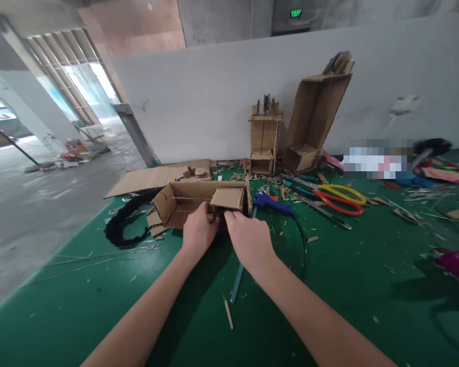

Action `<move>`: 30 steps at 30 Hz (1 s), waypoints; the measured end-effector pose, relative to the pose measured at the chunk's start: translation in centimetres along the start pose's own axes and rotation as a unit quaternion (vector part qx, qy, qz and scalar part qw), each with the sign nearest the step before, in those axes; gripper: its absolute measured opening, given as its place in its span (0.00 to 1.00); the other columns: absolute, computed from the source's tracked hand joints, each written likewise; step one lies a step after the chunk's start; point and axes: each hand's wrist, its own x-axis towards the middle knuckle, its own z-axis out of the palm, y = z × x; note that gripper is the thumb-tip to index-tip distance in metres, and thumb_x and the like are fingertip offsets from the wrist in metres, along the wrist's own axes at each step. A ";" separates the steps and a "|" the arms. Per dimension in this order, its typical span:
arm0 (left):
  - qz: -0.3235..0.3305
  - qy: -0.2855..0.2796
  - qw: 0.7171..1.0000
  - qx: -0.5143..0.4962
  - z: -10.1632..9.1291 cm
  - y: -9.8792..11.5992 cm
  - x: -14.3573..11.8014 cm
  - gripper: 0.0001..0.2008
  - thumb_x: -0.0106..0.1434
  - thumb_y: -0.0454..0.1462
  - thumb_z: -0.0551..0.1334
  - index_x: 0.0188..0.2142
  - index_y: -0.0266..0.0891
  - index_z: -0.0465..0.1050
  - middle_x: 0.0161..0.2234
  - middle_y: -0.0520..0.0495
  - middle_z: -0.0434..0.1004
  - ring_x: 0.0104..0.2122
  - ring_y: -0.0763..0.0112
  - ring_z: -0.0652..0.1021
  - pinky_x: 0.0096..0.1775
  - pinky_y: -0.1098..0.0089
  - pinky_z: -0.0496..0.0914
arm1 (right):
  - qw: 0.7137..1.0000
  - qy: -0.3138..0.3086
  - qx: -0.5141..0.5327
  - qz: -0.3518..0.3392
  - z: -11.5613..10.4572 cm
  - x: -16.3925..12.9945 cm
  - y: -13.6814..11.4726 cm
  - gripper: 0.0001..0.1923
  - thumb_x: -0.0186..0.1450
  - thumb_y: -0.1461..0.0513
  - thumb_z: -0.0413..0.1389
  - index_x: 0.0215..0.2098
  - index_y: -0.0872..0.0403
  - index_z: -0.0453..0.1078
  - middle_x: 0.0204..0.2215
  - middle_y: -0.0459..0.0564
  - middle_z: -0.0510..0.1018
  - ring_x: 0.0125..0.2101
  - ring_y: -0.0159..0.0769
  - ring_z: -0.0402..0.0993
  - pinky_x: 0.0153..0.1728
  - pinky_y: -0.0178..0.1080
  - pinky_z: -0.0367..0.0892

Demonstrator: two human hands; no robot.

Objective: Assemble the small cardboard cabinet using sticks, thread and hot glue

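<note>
A long cardboard box (pixel 193 191), open at the top, lies on its base on the green table in front of me. A small cardboard compartment (pixel 228 198) fills its right end. My left hand (pixel 199 230) has its fingers curled at the near side of the box, by the compartment's left edge. Next to it, my right hand (pixel 248 235) is closed at the compartment's near edge, with fingertips tucked under it. My hands cover part of the box's near side. A blue glue gun (pixel 274 205) with a dark cord lies just right of the box.
Behind stand two cardboard constructions, a smaller one (pixel 265 135) and a taller one (pixel 316 117). Scissors (pixel 340 199) and a metal-ended cutter (pixel 331 215) lie right. Black fabric (pixel 117 224) and thin wires (pixel 99 259) lie left. A bluish strip (pixel 237 280) and pencil stub (pixel 228 313) lie near.
</note>
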 end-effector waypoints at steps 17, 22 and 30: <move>-0.006 0.006 0.995 -0.098 0.1 -0.4 0.2 0.12 0.54 0.40 0.60 0.38 0.40 0.69 0.38 0.44 0.80 0.39 0.58 0.78 0.36 0.68 0.69 | 0.999 0.007 -0.017 -0.030 0.4 0.2 0.1 0.09 0.64 0.70 0.45 0.38 0.57 0.65 0.32 0.53 0.77 0.26 0.39 0.77 0.24 0.37 0.68; 0.013 -0.008 0.991 -0.131 0.0 -0.7 0.3 0.12 0.52 0.38 0.60 0.37 0.39 0.69 0.37 0.45 0.80 0.39 0.60 0.79 0.36 0.69 0.70 | 1.000 0.011 0.003 -0.022 0.5 0.4 0.1 0.09 0.64 0.70 0.45 0.38 0.55 0.66 0.32 0.51 0.77 0.26 0.42 0.77 0.23 0.39 0.67; 0.040 -0.063 0.972 -0.224 -0.3 -1.5 0.5 0.16 0.51 0.34 0.56 0.41 0.36 0.69 0.40 0.43 0.79 0.30 0.66 0.79 0.25 0.73 0.70 | 1.000 0.009 0.023 0.018 0.5 1.1 -0.5 0.09 0.65 0.67 0.47 0.37 0.52 0.67 0.32 0.47 0.78 0.27 0.42 0.78 0.24 0.39 0.68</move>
